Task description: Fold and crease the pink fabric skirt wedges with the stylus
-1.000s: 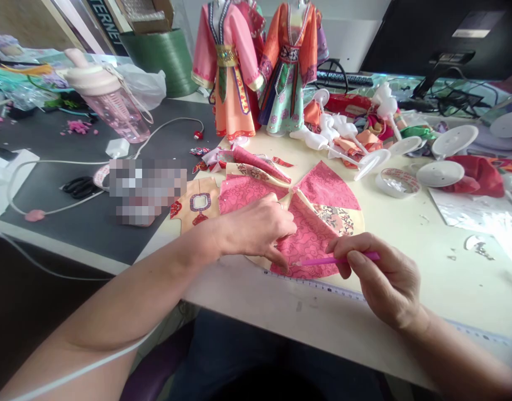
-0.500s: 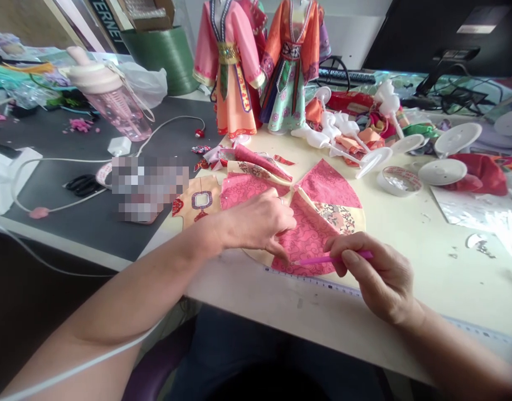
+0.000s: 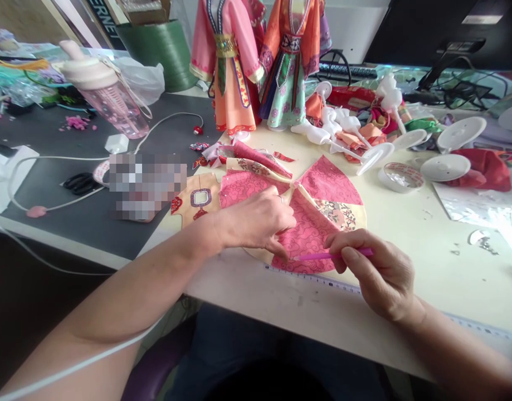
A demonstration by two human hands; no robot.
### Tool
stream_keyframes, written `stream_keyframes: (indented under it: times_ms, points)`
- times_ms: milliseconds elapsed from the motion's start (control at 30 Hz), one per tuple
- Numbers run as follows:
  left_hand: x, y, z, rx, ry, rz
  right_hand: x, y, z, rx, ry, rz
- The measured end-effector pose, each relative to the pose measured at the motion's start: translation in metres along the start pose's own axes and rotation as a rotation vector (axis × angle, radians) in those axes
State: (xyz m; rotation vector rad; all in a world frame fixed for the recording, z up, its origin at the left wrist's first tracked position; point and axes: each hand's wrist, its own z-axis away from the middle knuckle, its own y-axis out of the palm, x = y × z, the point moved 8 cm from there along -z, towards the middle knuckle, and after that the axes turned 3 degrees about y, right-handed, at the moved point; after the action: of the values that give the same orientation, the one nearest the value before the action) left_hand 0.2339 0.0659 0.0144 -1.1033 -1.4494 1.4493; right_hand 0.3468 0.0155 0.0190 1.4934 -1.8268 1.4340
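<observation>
A round doll-sized skirt piece [image 3: 303, 234] of pink patterned cloth with cream floral panels lies spread on the table. My left hand [image 3: 262, 220] rests on it with bent fingers, pressing the cloth down, its thumb near the lower edge. In my right hand [image 3: 375, 273] is a slim pink pencil [image 3: 314, 257], held almost level. Its pale tip is at the cloth, close to my left thumb; whether it touches cannot be told. Along the skirt's lower edge lies a white tape measure [image 3: 310, 277]. A peach cloth piece [image 3: 191, 186] with a printed frame motif is partly under my left forearm.
Two dressed dolls [image 3: 226, 72] stand behind the cloth. White doll stands [image 3: 445, 168] and fabric scraps are heaped at the right, by a small round dish [image 3: 401, 177]. On the dark mat are a pink bottle [image 3: 122, 106], a white cable and black-handled scissors [image 3: 78, 182].
The view has shifted slightly. My left hand stays pressed on the cloth, and the pencil in my right hand has hardly moved.
</observation>
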Motion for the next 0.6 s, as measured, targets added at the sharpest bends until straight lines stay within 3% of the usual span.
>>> stream_keyframes:
  times_ms: [300, 600]
  points:
    - [0.0005, 0.0007, 0.0005, -0.023, 0.038, -0.013, 0.0028, 0.0051, -0.0026, 0.039, -0.013, 0.025]
    - [0.0093, 0.0038, 0.0038, 0.018, -0.033, 0.019, 0.0014, 0.0050, -0.0018, 0.049, -0.013, 0.008]
